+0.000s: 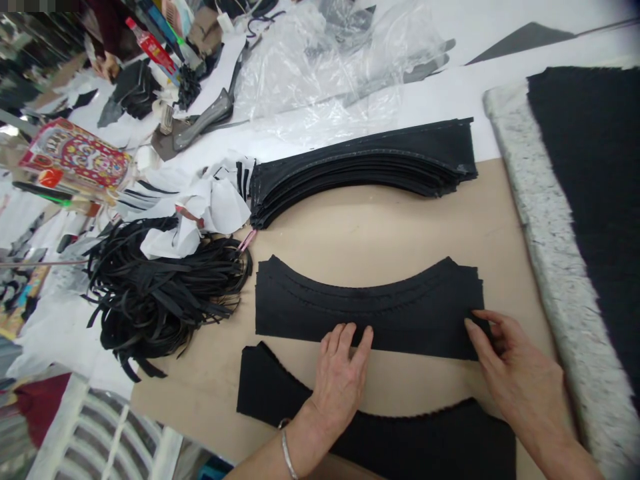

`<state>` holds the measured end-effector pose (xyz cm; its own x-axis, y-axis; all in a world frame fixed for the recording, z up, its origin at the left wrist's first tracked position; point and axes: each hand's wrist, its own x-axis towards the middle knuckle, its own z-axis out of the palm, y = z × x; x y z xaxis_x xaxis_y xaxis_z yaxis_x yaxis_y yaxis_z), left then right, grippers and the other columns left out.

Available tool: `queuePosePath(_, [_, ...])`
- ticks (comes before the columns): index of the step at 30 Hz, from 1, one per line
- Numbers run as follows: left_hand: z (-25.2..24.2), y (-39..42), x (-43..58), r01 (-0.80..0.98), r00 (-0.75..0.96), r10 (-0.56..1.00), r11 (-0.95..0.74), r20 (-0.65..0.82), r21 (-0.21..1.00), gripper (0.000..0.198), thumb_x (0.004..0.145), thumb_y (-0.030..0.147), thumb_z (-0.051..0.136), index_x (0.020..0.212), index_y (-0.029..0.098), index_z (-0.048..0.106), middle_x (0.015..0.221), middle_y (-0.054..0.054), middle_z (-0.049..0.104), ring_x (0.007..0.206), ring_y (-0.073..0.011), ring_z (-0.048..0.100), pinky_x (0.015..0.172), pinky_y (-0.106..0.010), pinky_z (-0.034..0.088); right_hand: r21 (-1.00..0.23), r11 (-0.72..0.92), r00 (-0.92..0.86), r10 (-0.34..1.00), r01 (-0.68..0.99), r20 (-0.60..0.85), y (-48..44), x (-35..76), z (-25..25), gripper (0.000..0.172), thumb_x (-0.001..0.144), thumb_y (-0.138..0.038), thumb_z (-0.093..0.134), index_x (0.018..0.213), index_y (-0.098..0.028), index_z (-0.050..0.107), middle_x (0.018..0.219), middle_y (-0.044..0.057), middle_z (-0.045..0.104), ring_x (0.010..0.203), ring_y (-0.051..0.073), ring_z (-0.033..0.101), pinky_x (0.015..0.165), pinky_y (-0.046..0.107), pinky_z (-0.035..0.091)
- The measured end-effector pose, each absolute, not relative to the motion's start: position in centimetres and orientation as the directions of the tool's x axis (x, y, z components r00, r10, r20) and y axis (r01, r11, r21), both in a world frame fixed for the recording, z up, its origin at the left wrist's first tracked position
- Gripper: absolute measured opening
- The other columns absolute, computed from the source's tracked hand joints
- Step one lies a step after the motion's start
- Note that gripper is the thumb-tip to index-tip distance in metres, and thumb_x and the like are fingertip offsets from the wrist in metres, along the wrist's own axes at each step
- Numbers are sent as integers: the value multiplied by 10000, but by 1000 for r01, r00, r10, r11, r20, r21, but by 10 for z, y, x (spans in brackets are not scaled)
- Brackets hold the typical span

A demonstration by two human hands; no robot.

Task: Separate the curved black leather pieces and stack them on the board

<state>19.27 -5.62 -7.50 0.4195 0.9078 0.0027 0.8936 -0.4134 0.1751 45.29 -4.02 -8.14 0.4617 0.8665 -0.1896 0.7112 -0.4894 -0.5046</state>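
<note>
A stack of curved black fabric pieces (370, 307) lies on the tan board (380, 227) in front of me. My left hand (340, 380) rests flat on its lower edge, fingers stretched out and together. My right hand (515, 373) sits at the stack's lower right corner, thumb and fingers touching the edge of the cloth. Another curved black piece (265, 387) lies closer to me, under my wrists. A taller stack of the same curved pieces (365, 167) lies at the far side of the board.
A tangle of thin black strips (160, 293) and crumpled white paper (200, 213) lie at the left. Clear plastic sheeting (330, 67) is at the back. A grey fleecy roll with black cloth (565, 233) borders the right. Clutter, a colourful packet (75, 157), fills the far left.
</note>
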Motion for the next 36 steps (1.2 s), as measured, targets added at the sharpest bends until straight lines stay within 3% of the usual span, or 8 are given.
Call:
queuePosePath(5, [-74,-51,197,902,415,910,-409,-16,140,555,870,171,582,1398,293,459,1225,-110,551,1112,-277,521,880,-443,526,-505,-472,453,875,723,-170,-42,455,-88,687,795,-798,384,1127,-231,585,841,52,589,736,250,582,634,361,411])
queuePosePath(9, [-74,-48,199,898,427,904,-424,-5,116,535,875,190,581,1389,292,474,1201,-111,553,1101,-272,519,878,-433,520,-533,-402,407,906,745,-115,-44,457,-89,563,884,-674,382,1115,-203,587,831,50,572,689,209,545,621,339,406])
queuePosePath(15, [-76,-48,201,896,437,899,-436,10,86,538,874,220,593,1386,337,476,1178,-103,554,1075,-279,522,849,-433,519,-408,-319,377,923,856,70,-51,447,-76,364,958,-412,426,1187,-187,597,1099,119,529,884,231,552,714,340,452])
queuePosePath(18, [-76,-48,201,892,446,895,-445,14,72,534,869,234,603,1380,339,485,1174,-107,557,1070,-282,527,843,-435,517,-419,-98,180,970,903,162,-60,433,-74,315,955,-262,452,1227,-199,597,1109,113,536,943,224,532,835,357,456])
queuePosePath(21, [-76,-48,201,890,452,892,-453,23,52,540,866,240,610,1382,339,484,1167,-107,563,1064,-283,532,838,-435,516,-372,136,-111,990,918,88,-71,418,-76,412,941,-173,456,1344,-232,520,1211,96,554,1069,241,505,912,395,423])
queuePosePath(23, [-77,-48,201,888,456,890,-457,22,46,550,868,243,608,1393,340,472,1177,-109,563,1071,-284,532,846,-436,511,-320,197,-198,980,927,30,-76,413,-78,452,938,-158,468,1383,-234,479,1302,83,542,1150,252,480,952,421,390])
queuePosePath(30, [-81,-49,199,892,448,894,-448,8,61,549,885,262,589,1406,362,447,1195,-102,561,1085,-276,530,863,-429,494,-194,80,-78,997,978,18,-86,430,-77,440,941,-193,492,1377,-253,491,1326,61,560,1170,263,500,988,476,333])
queuePosePath(36, [-76,-48,202,895,442,897,-442,26,56,536,871,246,607,1382,346,479,1175,-101,575,1065,-273,535,841,-429,496,-228,63,-52,997,972,57,-81,428,-70,450,956,-213,446,1404,-245,455,1306,79,572,1152,274,506,951,467,346])
